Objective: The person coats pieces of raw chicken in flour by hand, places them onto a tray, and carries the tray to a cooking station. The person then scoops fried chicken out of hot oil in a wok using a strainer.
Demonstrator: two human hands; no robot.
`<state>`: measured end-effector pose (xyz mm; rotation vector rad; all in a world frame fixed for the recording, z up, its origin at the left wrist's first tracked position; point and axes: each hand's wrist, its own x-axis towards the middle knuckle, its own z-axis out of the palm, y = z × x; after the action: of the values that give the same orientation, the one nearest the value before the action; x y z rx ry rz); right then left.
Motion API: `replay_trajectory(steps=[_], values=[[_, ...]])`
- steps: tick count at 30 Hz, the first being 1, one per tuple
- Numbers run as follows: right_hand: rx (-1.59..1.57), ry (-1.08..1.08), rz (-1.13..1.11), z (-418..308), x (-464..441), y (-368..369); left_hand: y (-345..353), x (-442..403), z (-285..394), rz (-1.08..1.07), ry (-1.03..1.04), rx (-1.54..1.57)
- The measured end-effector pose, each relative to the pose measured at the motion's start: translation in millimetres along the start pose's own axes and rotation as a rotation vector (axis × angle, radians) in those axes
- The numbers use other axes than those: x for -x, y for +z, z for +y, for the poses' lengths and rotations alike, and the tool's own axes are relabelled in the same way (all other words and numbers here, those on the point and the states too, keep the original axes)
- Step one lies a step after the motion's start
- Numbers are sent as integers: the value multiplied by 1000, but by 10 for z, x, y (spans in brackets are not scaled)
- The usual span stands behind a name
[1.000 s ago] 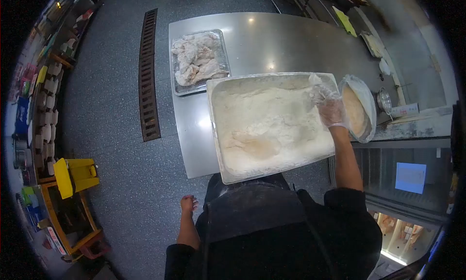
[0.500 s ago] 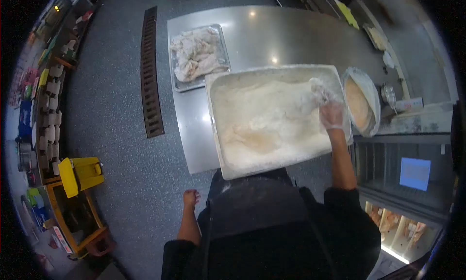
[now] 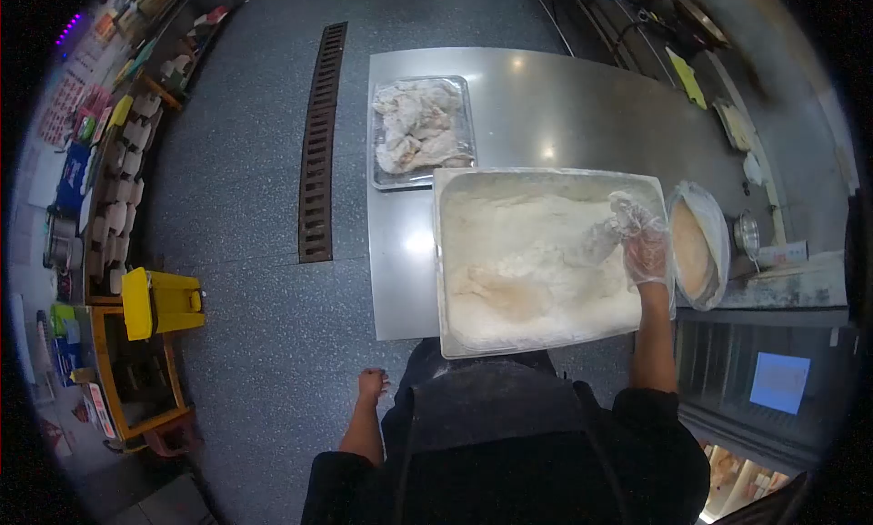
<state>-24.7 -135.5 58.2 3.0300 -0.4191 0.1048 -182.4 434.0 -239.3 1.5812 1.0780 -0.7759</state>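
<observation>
My right hand, in a clear plastic glove dusted with flour, is at the right side of a large rectangular tub. Its fingers look apart, with nothing visible held, just above or touching the pale flour in the tub; the contact is unclear. A yellowish hollow marks the flour's front left. My bare left hand hangs beside my apron, over the floor, with its fingers curled in and nothing visible in them. Behind the tub, a metal tray holds several flour-coated pieces that look like raw chicken.
The tub rests on a steel table and reaches its front edge. Close on its right stands a plastic-lined container of orange-tinted powder, beside a metal bowl. A yellow bin and a floor drain grate lie left.
The view has shifted, so the table and tub appear farther right and lower. My right hand remains at the tub's right side, and my left still hangs down.
</observation>
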Motion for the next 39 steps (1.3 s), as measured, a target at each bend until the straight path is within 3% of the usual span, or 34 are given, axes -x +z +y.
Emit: replay_trajectory(steps=[2, 3, 5, 9, 11, 15, 17, 21, 23, 27, 29, 32, 34, 36, 39], values=[[-208, -164, 224, -122, -236, -235, 19, 75, 40, 7, 8, 41], [-211, -173, 229, -303, -321, -539, 10, 110, 40, 9, 8, 66], [-804, -247, 106, -750, -492, -1237, -11, 70, -6, 10, 2, 89], [-753, -357, 65, -978, -1071, -1399, -14, 150, -25, 39, -37, 90], [-776, -594, 123, -1120, -1417, -1291, -48, 112, -130, 36, -47, 125], [-829, -769, 187, -1629, -1940, -976, -80, 133, -238, 65, -49, 113], [-628, -750, -7, -1932, -2172, -745, -99, 115, -302, 67, -71, 158], [-549, -717, -87, -2501, -2369, -507, -112, 146, -311, 100, -105, 183], [-640, -534, -231, -2681, -2438, -454, -117, 194, -297, 112, -97, 175], [-538, -394, -146, -2638, -2897, 594, -113, 248, -214, 111, -101, 178], [-604, -184, -92, -2597, -3065, 1037, -122, 253, -195, 110, -109, 186], [-724, -206, -140, -2581, -2938, 901, -127, 240, -177, 105, -99, 184], [-644, -163, -141, -2600, -2861, 794, -119, 263, -107, 107, -77, 175], [-567, -119, -141, -2592, -2868, 810, -128, 265, 33, 127, 29, 182], [-702, -156, -154, -2429, -3056, 1166, -157, 433, 577, 208, 195, 271]])
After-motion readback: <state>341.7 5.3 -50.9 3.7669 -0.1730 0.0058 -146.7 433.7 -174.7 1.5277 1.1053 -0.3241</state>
